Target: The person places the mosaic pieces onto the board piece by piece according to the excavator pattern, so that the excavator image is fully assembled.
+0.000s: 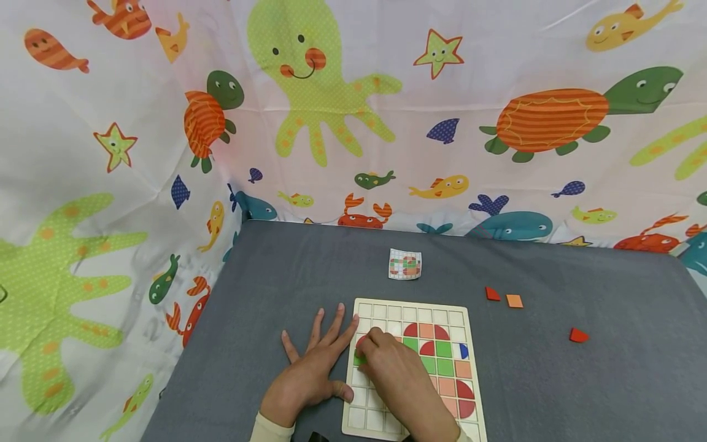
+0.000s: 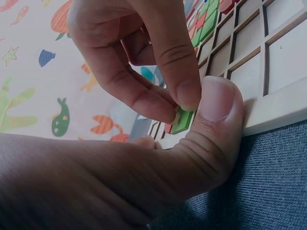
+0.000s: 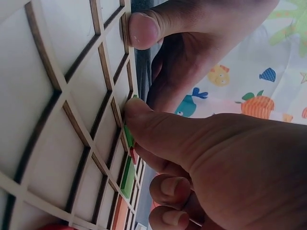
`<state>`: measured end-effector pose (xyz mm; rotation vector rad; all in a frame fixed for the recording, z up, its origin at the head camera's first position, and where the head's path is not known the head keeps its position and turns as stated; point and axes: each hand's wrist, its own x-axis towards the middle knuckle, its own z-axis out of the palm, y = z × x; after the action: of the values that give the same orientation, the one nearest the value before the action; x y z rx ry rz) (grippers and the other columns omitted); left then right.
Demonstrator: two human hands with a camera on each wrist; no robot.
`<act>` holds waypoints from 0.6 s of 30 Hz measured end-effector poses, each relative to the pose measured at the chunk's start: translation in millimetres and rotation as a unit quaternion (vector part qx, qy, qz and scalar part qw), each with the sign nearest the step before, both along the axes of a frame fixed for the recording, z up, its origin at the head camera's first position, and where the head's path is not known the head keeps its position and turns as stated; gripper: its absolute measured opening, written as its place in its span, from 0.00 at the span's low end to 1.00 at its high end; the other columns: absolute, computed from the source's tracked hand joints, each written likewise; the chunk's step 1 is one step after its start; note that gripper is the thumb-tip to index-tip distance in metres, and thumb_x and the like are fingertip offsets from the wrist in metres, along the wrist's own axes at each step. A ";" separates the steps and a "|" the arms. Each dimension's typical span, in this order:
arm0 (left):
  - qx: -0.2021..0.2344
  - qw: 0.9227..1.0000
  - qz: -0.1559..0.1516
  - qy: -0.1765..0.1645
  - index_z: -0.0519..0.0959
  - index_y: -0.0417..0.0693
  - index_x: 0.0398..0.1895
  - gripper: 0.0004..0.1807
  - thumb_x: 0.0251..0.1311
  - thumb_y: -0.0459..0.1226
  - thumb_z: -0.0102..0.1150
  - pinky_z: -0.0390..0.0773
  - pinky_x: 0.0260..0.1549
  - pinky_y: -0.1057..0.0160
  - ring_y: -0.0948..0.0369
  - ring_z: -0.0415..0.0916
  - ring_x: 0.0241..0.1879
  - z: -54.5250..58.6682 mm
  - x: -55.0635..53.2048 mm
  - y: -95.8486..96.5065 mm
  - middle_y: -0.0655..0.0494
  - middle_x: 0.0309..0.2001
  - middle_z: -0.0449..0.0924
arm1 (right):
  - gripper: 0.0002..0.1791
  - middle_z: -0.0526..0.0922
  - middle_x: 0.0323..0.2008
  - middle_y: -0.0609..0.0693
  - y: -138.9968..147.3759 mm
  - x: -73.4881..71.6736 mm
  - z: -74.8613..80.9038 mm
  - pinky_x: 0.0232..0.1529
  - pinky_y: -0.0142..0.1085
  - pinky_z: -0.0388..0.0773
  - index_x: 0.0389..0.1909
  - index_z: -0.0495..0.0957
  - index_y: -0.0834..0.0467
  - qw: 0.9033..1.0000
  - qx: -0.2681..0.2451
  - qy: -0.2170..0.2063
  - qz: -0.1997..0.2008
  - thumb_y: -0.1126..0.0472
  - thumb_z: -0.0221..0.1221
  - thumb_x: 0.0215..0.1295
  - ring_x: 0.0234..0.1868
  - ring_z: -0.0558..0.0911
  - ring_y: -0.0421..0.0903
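Note:
A light wooden grid board (image 1: 364, 416) lies on the grey cloth, its cells partly filled with red, green, orange and blue-white tiles. Over its left side my right hand (image 1: 394, 374) pinches a green tile (image 2: 183, 120) between thumb and fingers, at a cell in the leftmost column. A red curved tile (image 1: 361, 339) sits just above that cell. My left hand (image 1: 313, 374) lies spread beside the board, with its thumb (image 2: 218, 103) against the left edge. The right hand covers some middle cells in the head view.
A small printed pattern card (image 1: 405, 264) lies behind the board. Loose to the right are a red tile (image 1: 493, 294), an orange square tile (image 1: 514, 301) and another red tile (image 1: 579, 335). A sea-animal curtain (image 1: 342, 55) hangs along the back and left.

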<state>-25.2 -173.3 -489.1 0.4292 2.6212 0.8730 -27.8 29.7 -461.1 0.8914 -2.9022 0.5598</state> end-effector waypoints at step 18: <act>0.001 1.000 0.005 -0.005 0.46 0.71 0.88 0.73 0.36 0.53 0.82 0.08 0.52 0.14 0.39 0.21 0.84 6.9 0.8 2.9 0.58 0.88 0.32 | 0.06 0.81 0.33 0.40 38.5 -20.4 18.3 0.27 0.32 0.77 0.38 0.87 0.49 0.995 -0.045 -0.022 -0.091 0.54 0.73 0.67 0.28 0.76 0.36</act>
<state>-24.4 -170.4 -482.2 0.4117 2.6158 0.8792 -48.2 68.2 -442.8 0.6044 -2.9277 0.6964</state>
